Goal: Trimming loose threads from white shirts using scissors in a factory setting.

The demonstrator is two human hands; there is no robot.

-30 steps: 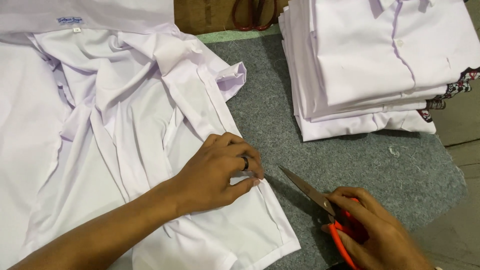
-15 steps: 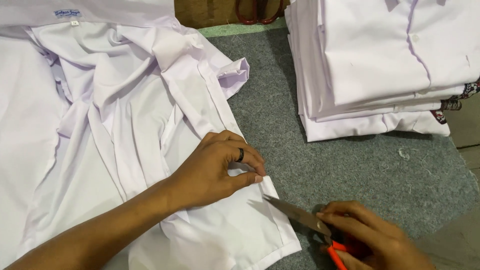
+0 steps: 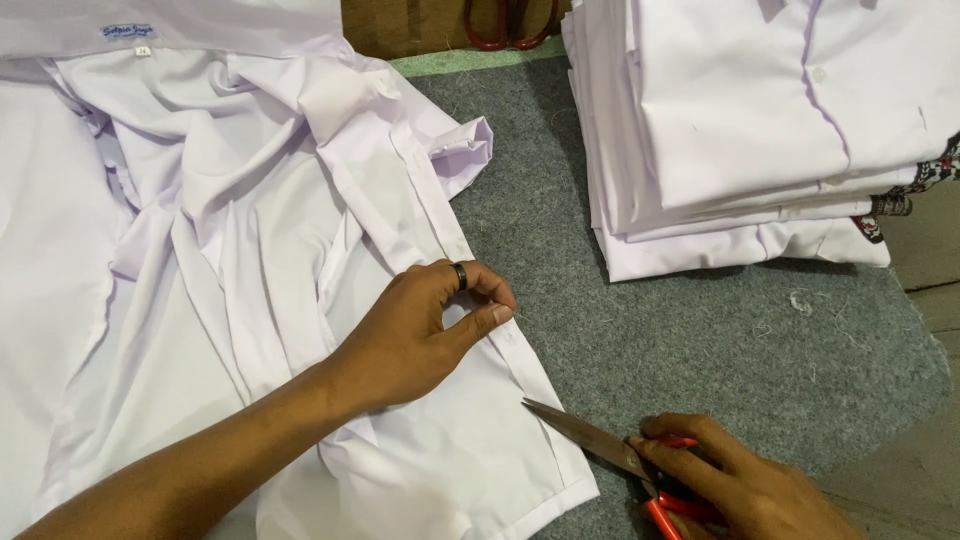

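- White shirt (image 3: 250,250) spread open on grey felt mat (image 3: 650,330), small blue rectangular label (image 3: 127,31) at collar, far end of shirt
- Left hand (image 3: 420,335) curled, pinching front edge of shirt between thumb and fingers
- Right hand (image 3: 740,485) closed round red-handled scissors (image 3: 630,460), blades shut, tip touching shirt edge
- Stack of folded white shirts (image 3: 760,130) beyond scissors, well apart from open shirt

Even, bright overhead light, sharp focus. Slight glare washes out my white shirt (image 3: 250,250) and folded stack (image 3: 760,120). Soft shadows under my hands and stack on the grey table (image 3: 700,330). Top edge dim.
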